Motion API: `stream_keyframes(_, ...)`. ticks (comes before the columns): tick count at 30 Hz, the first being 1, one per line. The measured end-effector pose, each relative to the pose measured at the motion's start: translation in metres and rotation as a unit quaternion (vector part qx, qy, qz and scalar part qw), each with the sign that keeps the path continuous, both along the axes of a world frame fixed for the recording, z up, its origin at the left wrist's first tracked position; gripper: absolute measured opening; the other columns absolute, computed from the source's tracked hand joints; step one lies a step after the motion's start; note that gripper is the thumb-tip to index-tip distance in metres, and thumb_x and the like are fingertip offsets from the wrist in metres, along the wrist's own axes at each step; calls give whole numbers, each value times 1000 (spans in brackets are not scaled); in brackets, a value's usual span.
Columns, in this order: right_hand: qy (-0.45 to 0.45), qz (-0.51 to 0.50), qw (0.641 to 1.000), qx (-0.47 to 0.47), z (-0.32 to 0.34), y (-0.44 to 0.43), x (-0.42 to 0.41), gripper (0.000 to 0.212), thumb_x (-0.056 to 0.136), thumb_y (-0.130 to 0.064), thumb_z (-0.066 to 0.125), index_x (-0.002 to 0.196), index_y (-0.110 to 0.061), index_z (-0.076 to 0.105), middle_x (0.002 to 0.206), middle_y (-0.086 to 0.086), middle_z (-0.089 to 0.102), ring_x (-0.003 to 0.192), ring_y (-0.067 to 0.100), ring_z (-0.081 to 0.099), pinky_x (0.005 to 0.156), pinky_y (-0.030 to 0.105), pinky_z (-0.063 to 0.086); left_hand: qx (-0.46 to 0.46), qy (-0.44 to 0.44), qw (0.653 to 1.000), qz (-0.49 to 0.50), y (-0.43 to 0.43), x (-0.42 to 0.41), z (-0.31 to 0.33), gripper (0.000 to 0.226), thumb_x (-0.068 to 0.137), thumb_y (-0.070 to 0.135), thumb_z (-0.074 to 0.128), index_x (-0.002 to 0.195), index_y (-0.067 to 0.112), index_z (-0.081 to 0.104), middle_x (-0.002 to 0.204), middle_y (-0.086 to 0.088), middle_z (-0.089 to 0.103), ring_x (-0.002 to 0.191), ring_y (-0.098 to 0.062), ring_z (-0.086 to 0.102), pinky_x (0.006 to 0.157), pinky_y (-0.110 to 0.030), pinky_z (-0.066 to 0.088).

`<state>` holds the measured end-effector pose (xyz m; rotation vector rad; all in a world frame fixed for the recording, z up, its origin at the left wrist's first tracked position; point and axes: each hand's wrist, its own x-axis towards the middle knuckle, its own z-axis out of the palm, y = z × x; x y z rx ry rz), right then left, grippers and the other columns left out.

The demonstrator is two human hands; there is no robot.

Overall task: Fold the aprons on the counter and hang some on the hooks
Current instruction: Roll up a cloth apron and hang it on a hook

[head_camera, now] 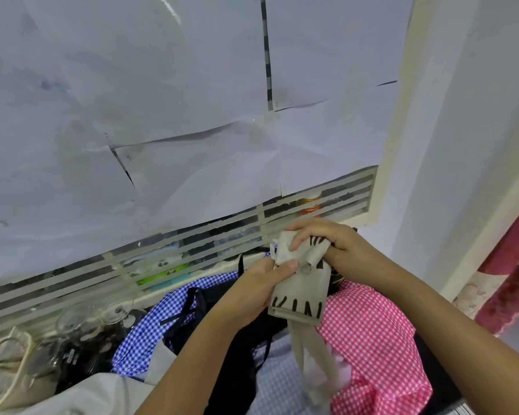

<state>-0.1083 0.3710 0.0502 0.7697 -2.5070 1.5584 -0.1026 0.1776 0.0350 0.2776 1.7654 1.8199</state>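
Aprons cover the counter at lower centre: blue apron left, pink apron right, jars lower left. A papered window fills the top; a curtain crowds the right edge. My left hand and right hand pinch the beige apron above the pile.

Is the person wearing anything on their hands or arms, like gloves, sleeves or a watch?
No. The left hand and right hand are bare: no gloves, no rings that I can see. The forearms are uncovered as far as the frame shows, with no sleeves, watch or bracelet.
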Motion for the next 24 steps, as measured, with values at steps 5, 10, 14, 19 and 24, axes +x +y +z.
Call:
stream_keyframes(5, -200, 73, 969, -126, 5, 23, 7, 59, 88, 5, 56, 134, -32, 48, 131, -15, 55, 122, 8, 52, 96, 30, 49, -63, 126, 986, 87, 21, 4, -1, 24, 95, 29, 55, 118, 21, 59, 106, -2, 71, 93, -15, 69, 72, -26, 55)
stream_keyframes(10, -330, 10, 888, -320, -1, 27, 3, 64, 76, -4, 74, 133, -19, 50, 121, 14, 63, 111, 27, 63, 93, 41, 53, -29, 177, 969, 171, 40, 4, -1, 20, 96, 22, 54, 115, 28, 57, 103, 4, 68, 86, -5, 68, 63, -19, 53)
stream_keyframes(14, -286, -36, 935, -206, -10, 18, 2, 42, 81, -8, 72, 120, -12, 58, 107, 8, 71, 99, 22, 69, 86, 39, 56, 5, 145, 973, 181, 51, 3, -1, 14, 97, 18, 53, 106, 28, 57, 97, 2, 69, 81, -6, 69, 62, -19, 53)
stream_keyframes(19, -214, -53, 955, -199, -7, 19, 1, 28, 85, -6, 67, 112, -14, 62, 99, 6, 73, 89, 24, 71, 70, 33, 58, 108, -77, 977, 167, 49, -8, 2, 21, 95, 6, 48, 112, 12, 59, 96, -11, 71, 84, -25, 68, 72, -41, 57)
stream_keyframes(24, -251, -4, 952, -175, -6, 28, -5, 28, 89, 1, 57, 109, -15, 67, 102, 9, 72, 92, 22, 70, 77, 39, 59, 123, -157, 975, 94, 37, -18, 7, 26, 89, 1, 47, 111, 2, 60, 93, -15, 71, 77, -23, 69, 65, -32, 59)
